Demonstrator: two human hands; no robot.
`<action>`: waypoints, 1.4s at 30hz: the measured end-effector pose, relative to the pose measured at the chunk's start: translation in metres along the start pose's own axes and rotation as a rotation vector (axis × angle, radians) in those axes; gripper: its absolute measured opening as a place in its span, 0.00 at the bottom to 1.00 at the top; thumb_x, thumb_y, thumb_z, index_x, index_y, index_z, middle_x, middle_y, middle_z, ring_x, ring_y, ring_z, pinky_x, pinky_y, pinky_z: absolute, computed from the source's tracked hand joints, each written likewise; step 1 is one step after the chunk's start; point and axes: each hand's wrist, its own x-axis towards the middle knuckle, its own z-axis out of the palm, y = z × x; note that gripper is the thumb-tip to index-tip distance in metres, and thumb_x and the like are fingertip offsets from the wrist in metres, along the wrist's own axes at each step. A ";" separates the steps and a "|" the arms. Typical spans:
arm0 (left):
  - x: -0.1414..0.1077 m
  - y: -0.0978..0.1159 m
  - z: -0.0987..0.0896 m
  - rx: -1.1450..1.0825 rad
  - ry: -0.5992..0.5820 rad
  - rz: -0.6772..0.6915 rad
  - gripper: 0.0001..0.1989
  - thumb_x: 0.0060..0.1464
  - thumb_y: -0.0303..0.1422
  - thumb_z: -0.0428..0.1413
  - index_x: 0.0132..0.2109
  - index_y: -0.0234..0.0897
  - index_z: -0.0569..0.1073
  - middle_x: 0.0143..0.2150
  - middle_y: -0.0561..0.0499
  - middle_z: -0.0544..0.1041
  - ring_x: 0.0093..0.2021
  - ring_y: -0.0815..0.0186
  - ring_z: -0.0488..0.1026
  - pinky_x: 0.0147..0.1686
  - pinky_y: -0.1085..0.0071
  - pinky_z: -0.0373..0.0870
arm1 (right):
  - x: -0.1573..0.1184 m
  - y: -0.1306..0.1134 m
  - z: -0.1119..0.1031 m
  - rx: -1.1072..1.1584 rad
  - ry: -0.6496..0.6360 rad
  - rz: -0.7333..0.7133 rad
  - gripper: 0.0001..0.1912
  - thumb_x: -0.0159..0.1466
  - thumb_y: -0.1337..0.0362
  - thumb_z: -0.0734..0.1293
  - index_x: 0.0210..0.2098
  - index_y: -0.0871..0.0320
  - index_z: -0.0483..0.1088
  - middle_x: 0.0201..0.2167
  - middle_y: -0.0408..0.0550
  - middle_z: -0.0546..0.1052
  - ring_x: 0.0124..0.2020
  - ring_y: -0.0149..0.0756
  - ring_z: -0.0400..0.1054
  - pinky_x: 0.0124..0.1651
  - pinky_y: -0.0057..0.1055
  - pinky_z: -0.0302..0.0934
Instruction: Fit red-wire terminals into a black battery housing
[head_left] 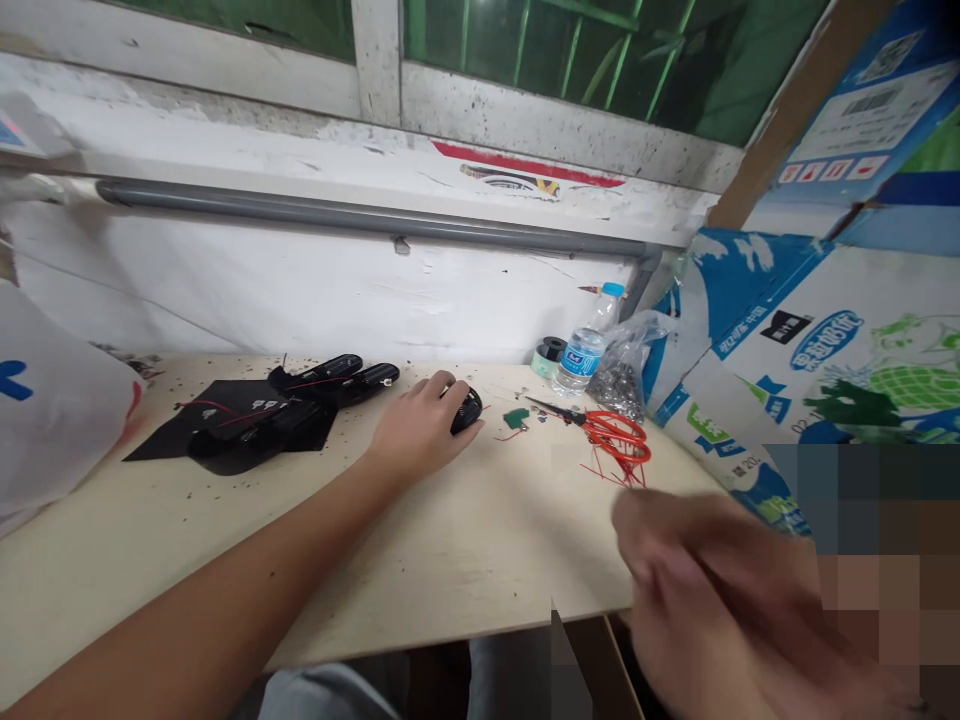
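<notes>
My left hand [421,425] lies on the wooden tabletop with its fingers curled over a small black plastic casing [468,411]. To the left of that hand are black cylindrical holders [352,380] with thin red wires, beside a black sheet [240,428] with more black pieces on it. A small green circuit board [514,418] sits just right of the casing. Red-handled scissors [615,436] lie among cut red wires [616,470]. My right hand [705,590] hangs blurred past the table's front edge, touching nothing visible.
A water bottle [583,352], tape roll [550,357] and clear bag of metal parts [622,375] stand at the back. A printed carton [780,350] rises at right, a white bag [52,400] at left. A grey pipe [375,220] runs along the wall.
</notes>
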 end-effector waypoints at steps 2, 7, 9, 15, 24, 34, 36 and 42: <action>-0.001 0.000 0.001 -0.015 0.012 0.007 0.17 0.62 0.45 0.53 0.50 0.37 0.70 0.52 0.42 0.74 0.46 0.53 0.75 0.39 0.61 0.72 | 0.027 0.028 0.025 0.172 0.108 -0.034 0.03 0.64 0.62 0.63 0.35 0.50 0.61 0.29 0.42 0.67 0.26 0.34 0.63 0.26 0.32 0.60; -0.001 0.000 0.002 -0.061 0.068 0.005 0.18 0.62 0.47 0.53 0.48 0.36 0.70 0.49 0.42 0.75 0.44 0.54 0.75 0.38 0.62 0.73 | 0.074 0.075 0.069 0.374 -0.296 0.362 0.11 0.65 0.58 0.63 0.45 0.54 0.66 0.34 0.42 0.68 0.21 0.26 0.61 0.22 0.27 0.57; -0.001 -0.001 0.003 -0.080 0.091 0.002 0.17 0.62 0.45 0.53 0.48 0.36 0.70 0.48 0.42 0.75 0.43 0.55 0.76 0.36 0.63 0.73 | 0.084 0.078 0.082 0.404 -0.406 0.431 0.16 0.65 0.54 0.63 0.49 0.54 0.67 0.36 0.44 0.70 0.24 0.30 0.66 0.23 0.28 0.60; 0.001 -0.004 0.006 -0.084 0.149 -0.074 0.16 0.61 0.44 0.55 0.48 0.36 0.70 0.48 0.42 0.76 0.43 0.54 0.76 0.35 0.65 0.71 | 0.095 0.094 0.114 0.656 -0.468 0.527 0.14 0.61 0.52 0.69 0.39 0.56 0.71 0.33 0.44 0.72 0.32 0.33 0.68 0.33 0.30 0.67; 0.003 0.000 0.005 -0.183 0.034 -0.202 0.21 0.57 0.49 0.58 0.47 0.36 0.72 0.48 0.43 0.76 0.40 0.52 0.76 0.32 0.64 0.68 | 0.084 0.107 0.118 0.988 -0.485 0.622 0.16 0.57 0.52 0.74 0.32 0.59 0.72 0.28 0.42 0.73 0.33 0.34 0.69 0.46 0.43 0.71; 0.008 -0.007 0.012 -0.829 -0.049 -0.299 0.21 0.65 0.47 0.48 0.52 0.38 0.75 0.49 0.44 0.79 0.44 0.56 0.75 0.43 0.63 0.69 | 0.092 0.111 0.108 0.858 -0.386 0.707 0.18 0.58 0.48 0.72 0.34 0.56 0.71 0.31 0.45 0.76 0.30 0.34 0.71 0.35 0.35 0.69; 0.007 -0.009 0.017 -1.024 -0.073 -0.411 0.21 0.63 0.47 0.52 0.53 0.38 0.74 0.50 0.43 0.78 0.45 0.56 0.75 0.42 0.64 0.70 | 0.093 0.112 0.107 0.839 -0.386 0.717 0.17 0.58 0.48 0.71 0.35 0.56 0.71 0.30 0.45 0.75 0.29 0.35 0.71 0.33 0.34 0.68; 0.002 -0.015 0.033 -1.476 -0.227 -0.625 0.22 0.56 0.44 0.61 0.55 0.39 0.73 0.42 0.45 0.79 0.36 0.61 0.76 0.32 0.70 0.68 | 0.097 0.118 0.107 0.852 -0.313 0.759 0.14 0.61 0.52 0.69 0.33 0.57 0.70 0.27 0.45 0.74 0.25 0.36 0.69 0.28 0.34 0.68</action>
